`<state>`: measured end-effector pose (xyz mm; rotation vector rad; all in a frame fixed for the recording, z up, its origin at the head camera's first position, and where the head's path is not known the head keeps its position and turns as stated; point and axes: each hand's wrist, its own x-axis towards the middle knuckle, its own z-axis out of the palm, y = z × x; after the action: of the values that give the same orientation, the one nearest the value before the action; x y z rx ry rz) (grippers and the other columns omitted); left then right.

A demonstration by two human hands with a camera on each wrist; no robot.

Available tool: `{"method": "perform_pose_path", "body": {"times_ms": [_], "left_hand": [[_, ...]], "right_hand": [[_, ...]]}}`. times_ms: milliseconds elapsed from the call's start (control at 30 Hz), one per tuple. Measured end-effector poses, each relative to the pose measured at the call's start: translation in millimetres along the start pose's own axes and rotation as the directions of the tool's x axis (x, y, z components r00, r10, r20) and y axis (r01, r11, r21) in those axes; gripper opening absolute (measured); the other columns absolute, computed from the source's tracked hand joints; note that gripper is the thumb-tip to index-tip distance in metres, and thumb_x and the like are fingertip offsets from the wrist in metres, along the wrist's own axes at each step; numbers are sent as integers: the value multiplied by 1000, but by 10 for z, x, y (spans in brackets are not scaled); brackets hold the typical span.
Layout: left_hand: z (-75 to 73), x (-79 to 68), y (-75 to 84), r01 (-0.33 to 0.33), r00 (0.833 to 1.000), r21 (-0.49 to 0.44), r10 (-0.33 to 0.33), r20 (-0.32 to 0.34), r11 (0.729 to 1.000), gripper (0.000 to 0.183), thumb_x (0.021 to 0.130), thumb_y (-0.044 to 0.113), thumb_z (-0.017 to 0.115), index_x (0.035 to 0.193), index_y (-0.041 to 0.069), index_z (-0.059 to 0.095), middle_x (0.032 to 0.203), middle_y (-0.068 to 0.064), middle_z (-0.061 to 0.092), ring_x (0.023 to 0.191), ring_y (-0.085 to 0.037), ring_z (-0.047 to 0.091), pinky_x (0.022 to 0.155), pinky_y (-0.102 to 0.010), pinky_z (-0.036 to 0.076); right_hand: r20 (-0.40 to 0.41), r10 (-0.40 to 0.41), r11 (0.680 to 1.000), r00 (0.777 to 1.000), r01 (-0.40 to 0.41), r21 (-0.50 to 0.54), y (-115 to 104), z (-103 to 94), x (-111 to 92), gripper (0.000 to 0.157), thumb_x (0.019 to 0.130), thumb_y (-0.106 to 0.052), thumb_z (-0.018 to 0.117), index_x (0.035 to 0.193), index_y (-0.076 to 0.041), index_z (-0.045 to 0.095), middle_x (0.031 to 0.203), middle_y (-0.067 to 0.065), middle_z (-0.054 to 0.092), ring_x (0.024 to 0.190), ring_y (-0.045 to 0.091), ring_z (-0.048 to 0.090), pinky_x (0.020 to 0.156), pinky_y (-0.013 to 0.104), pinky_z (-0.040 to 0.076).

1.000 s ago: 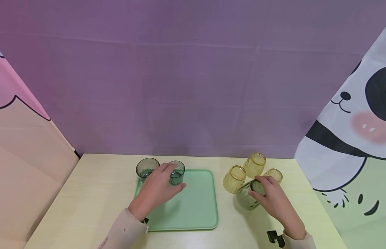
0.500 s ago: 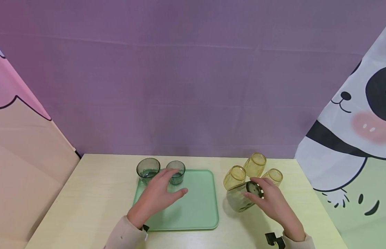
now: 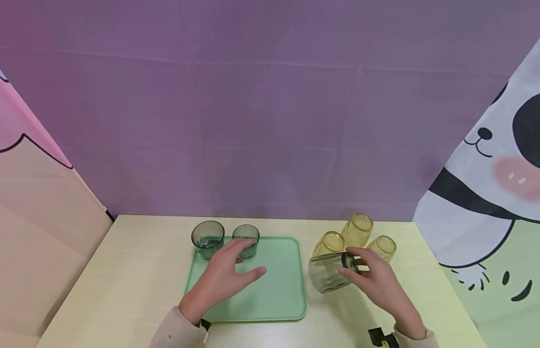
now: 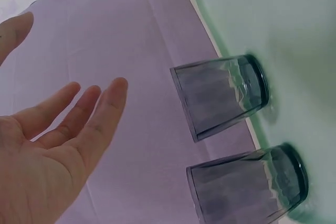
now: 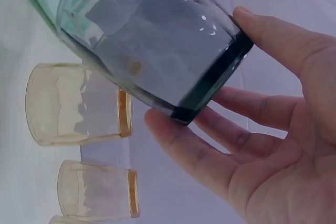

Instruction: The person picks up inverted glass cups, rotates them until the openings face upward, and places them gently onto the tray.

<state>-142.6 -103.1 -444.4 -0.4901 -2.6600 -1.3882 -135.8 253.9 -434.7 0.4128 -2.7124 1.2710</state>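
Observation:
My right hand pinches a grey-green glass by its thick base, thumb on one side and fingertips on the other. The glass is tipped on its side above the table, its mouth pointing left; the right wrist view shows the dark base between thumb and fingers. My left hand hovers over the green tray, fingers spread and holding nothing. Two grey-green glasses, one at the left and one beside it, stand upright at the tray's far edge. In the left wrist view the hand is apart from both.
Three yellow glasses stand upside down at the back right: the left one, the rear one and the right one. A purple cloth hangs behind the pale table.
The right hand has tilted the grey-green glass further onto its side and moved it left, away from the yellow glasses. The left hand has drawn slightly back from the standing glasses.

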Motion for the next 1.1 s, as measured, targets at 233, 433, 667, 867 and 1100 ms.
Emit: {"method": "perform_pose_path", "body": {"times_ms": [233, 433, 667, 867, 1100], "left_hand": [[16, -4, 5, -28, 999, -164, 31, 15, 986, 59, 84, 31, 84, 136, 20, 59, 133, 9, 54, 117, -10, 56, 89, -26, 55], [19, -10, 22, -35, 999, -232, 41, 22, 972, 58, 85, 31, 83, 137, 23, 58, 132, 11, 54, 117, -9, 56, 88, -26, 55], [18, -40, 60, -40, 998, -302, 49, 25, 952, 61, 84, 35, 83, 138, 28, 56, 134, 9, 53, 118, -12, 57, 88, -28, 56], [44, -57, 80, -65, 997, -359, 77, 20, 931, 63, 83, 33, 84, 139, 30, 55, 137, 7, 52, 120, -14, 57, 89, -30, 56], [89, -58, 94, -95, 995, -424, 102, -5, 901, 63, 83, 24, 85, 139, 27, 55, 136, 4, 53, 121, -17, 56, 89, -32, 56]], "right_hand": [[-22, 9, 993, 1000, -6, 121, -52, 21, -10, 50, 89, -19, 79, 131, 0, 60, 127, 14, 60, 109, 35, 64, 83, 32, 58], [-27, 24, 971, 999, -17, 236, -83, 55, -16, 47, 89, -13, 78, 131, -4, 60, 129, 13, 59, 111, 34, 63, 85, 30, 57], [-21, -9, 934, 1000, 16, 357, -106, 123, -2, 44, 90, -5, 75, 131, -3, 60, 129, 16, 58, 111, 27, 62, 81, 33, 59], [-22, -44, 898, 999, 49, 437, -153, 195, 4, 42, 91, 1, 72, 131, 1, 59, 129, 19, 57, 112, 23, 63, 81, 33, 59], [-4, -57, 857, 998, 51, 512, -193, 265, 13, 43, 92, 2, 70, 132, 6, 56, 132, 18, 55, 113, 27, 61, 83, 33, 58]]}}
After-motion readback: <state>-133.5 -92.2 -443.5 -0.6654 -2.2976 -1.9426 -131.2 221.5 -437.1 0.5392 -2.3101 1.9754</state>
